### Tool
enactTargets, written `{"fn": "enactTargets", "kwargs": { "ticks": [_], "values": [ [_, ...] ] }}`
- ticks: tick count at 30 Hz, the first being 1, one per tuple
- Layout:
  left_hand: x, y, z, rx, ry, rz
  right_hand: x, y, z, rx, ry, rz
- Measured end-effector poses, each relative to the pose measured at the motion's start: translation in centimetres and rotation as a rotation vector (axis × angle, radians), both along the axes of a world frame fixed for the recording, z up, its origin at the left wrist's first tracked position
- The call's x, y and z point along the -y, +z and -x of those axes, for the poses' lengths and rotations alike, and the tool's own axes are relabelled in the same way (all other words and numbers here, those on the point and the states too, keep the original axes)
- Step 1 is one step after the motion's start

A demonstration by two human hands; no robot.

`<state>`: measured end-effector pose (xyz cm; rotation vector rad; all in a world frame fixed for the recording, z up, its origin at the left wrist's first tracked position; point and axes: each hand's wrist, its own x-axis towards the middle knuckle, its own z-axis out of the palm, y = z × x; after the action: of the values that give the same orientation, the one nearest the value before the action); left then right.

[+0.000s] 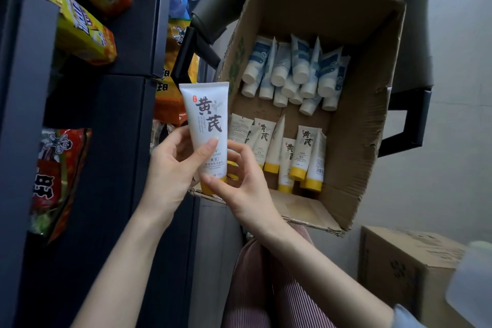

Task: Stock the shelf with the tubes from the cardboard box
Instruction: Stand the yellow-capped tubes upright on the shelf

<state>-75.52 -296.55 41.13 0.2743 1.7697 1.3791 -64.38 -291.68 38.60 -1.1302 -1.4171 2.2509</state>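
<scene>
Now: Both Hands on One Yellow-Capped Tube

Right, the tube is up in front of the camera, between the dark shelf and the near corner of the cardboard box. It is smooth white plastic, flat and crimped at the top, rounding down to a glossy yellow cap, with bold dark characters on its face.

The left hand grips it from the side, thumb laid across the front, fingers curled behind. The right hand pinches the lower end, thumb at the cap's edge, fingers bent round the back.

Inside the box, corrugated and ragged along its rim, the yellow-capped tubes lie loosely side by side. Beyond them sits a heap of white-capped tubes with pale blue printing.

Crinkly, shiny snack bags in yellow and red fill the shelf. A second box sits low on the right, beside striped trousers.
</scene>
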Motion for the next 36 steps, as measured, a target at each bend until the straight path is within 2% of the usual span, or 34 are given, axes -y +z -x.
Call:
{"fn": "enactTargets", "kwargs": {
  "ticks": [5, 7, 11, 15, 20, 28, 36],
  "values": [
    [0.4, 0.1, 1.2, -0.063, 0.047, 0.023, -1.7, -0.7, -0.5, 0.016, 0.138, 0.000],
    [0.8, 0.0, 1.7, -0.092, 0.069, 0.036, -3.3, -1.6, -1.0, 0.084, 0.095, -0.021],
    [1.6, -0.2, 2.1, -0.117, 0.082, 0.066, -7.1, -5.9, -2.5, 0.377, -0.064, -0.090],
    [1.9, -0.6, 1.9, -0.094, 0.097, 0.073, -9.5, -10.5, -3.5, 0.605, -0.066, -0.049],
    [1.9, -1.3, 0.9, -0.063, 0.100, 0.070, -9.7, -13.7, -3.0, 0.643, -0.079, 0.064],
    [1.8, -1.9, 1.3, -0.021, 0.093, 0.059, -8.7, -16.4, -2.5, 0.694, -0.051, -0.125],
    [0.6, -2.6, 1.6, 0.016, 0.081, 0.056, -8.3, -18.0, -2.1, 0.773, -0.139, -0.252]
  ]
}}
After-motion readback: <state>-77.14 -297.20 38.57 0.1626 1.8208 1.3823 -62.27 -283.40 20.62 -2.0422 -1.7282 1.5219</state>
